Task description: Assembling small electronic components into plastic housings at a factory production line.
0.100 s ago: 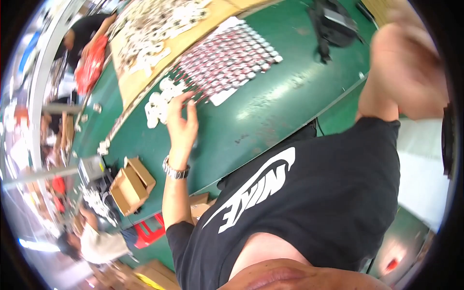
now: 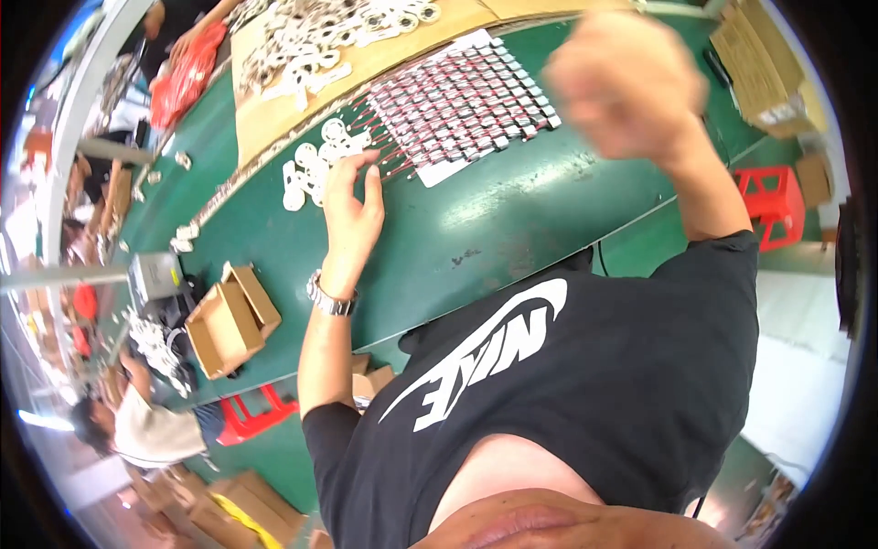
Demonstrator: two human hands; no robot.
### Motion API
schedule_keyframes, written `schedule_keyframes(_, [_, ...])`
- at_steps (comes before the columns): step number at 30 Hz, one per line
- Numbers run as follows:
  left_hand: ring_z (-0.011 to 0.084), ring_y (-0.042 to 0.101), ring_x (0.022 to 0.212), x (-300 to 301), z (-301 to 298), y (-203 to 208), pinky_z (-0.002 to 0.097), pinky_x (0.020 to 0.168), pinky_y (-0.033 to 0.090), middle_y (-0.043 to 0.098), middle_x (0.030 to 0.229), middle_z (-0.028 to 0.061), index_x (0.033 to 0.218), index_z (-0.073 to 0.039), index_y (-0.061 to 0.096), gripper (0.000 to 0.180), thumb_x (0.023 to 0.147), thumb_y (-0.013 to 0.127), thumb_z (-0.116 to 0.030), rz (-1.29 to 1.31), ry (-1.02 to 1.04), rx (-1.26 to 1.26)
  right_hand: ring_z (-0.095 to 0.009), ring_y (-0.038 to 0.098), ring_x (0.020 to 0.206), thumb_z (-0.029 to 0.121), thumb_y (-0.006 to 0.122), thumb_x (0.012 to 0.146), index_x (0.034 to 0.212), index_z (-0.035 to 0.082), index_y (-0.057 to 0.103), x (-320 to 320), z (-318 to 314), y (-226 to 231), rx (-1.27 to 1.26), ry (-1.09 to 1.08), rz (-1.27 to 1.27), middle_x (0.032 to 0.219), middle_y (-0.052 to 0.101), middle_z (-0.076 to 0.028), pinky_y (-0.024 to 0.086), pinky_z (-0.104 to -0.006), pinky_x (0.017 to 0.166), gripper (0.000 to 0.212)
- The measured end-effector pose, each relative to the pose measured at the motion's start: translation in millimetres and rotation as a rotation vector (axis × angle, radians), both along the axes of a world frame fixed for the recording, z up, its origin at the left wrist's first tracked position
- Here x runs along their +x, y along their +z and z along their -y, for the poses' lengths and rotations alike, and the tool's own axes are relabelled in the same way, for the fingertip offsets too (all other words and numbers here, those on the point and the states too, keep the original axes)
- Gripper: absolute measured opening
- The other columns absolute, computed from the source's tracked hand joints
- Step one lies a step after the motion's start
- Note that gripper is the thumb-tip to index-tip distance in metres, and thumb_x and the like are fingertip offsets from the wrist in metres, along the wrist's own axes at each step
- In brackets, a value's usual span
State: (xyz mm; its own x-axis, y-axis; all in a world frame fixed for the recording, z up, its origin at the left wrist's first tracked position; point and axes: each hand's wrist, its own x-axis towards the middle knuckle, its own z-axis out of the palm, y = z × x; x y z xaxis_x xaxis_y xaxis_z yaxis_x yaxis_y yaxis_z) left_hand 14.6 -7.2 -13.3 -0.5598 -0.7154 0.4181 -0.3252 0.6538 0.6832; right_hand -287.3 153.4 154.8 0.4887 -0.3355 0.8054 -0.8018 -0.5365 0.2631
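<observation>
My left hand, with a metal-band watch on its wrist, rests low over the green table. Its thumb and forefinger stand apart, and its fingertips are beside several white plastic pieces with round ends. Nothing shows gripped in it. Right of it lies a white sheet under neat rows of small black-and-white parts with thin red wires. Wire ends from the rows reach close to my left fingertips. My right hand is raised near the camera, right of the rows. Motion smears its curled fingers, and any held thing is hidden.
More white pieces are heaped on cardboard at the far side. An opened carton stands at left, and another box at far right. A red stool is at right. Other people work at the left.
My right hand has swung leftward from the right edge to beside the rows of parts. My left hand has stayed by the white pieces. The whole view has shifted slightly.
</observation>
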Motion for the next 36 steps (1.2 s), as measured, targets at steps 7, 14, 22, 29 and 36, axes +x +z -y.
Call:
schedule_keyframes(7, [0.0276,0.066,0.091,-25.3,17.8,-10.2,0.0386,0.083,0.053,0.066,0.099,0.013,0.11,-0.002,0.065,0.014,0.096,0.062,-0.004,-0.089,0.16,-0.06,-0.041,0.067,0.079,0.028,0.063,0.097,0.086,0.004,0.065,-1.3,108.1,-75.7,0.764,-0.356,0.012,0.077,0.068,-0.019,0.053,-0.0524,0.072,0.027])
schedule_keyframes(14, [0.031,0.061,0.093,-59.2,1.1,-8.5,0.0411,0.082,0.05,0.064,0.102,0.0113,0.107,-0.005,0.066,0.016,0.091,0.068,-0.006,-0.067,0.09,-0.409,-0.036,0.067,0.089,0.017,0.067,0.095,0.099,0.002,0.068,13.5,101.1,-149.8,0.742,0.027,0.351,0.092,0.068,-0.015,0.054,-0.0445,0.078,0.015])
schedule_keyframes(22, [0.033,0.061,0.096,-36.7,-6.9,-0.2,0.0413,0.086,0.049,0.065,0.103,0.0131,0.109,-0.003,0.063,0.014,0.095,0.065,-0.004,0.08,0.179,-0.351,-0.028,0.059,0.088,0.01,0.071,0.088,0.097,0.007,0.066,6.4,56.5,-168.1,0.732,0.078,0.136,0.092,0.058,-0.007,0.052,-0.0399,0.075,0.011])
schedule_keyframes(29, [0.0297,0.061,0.097,10.3,-12.6,6.7,0.0403,0.087,0.049,0.065,0.102,0.0113,0.112,-0.005,0.064,0.017,0.096,0.066,-0.005,0.254,0.342,-0.283,-0.027,0.055,0.106,0.018,0.074,0.086,0.1,0.006,0.069,20.9,60.1,-165.1,0.79,-0.082,-0.051,0.105,0.06,-0.009,0.049,-0.0415,0.09,0.02])
schedule_keyframes(36, [0.0296,0.06,0.096,36.1,23.5,4.8,0.0417,0.086,0.049,0.066,0.1,0.011,0.11,-0.005,0.067,0.016,0.097,0.066,-0.014,0.351,0.454,-0.317,-0.03,0.056,0.109,0.015,0.078,0.08,0.096,0.001,0.073,27.5,57.7,-162.4,0.86,-0.204,-0.034,0.108,0.062,-0.012,0.05,-0.0437,0.093,0.022])
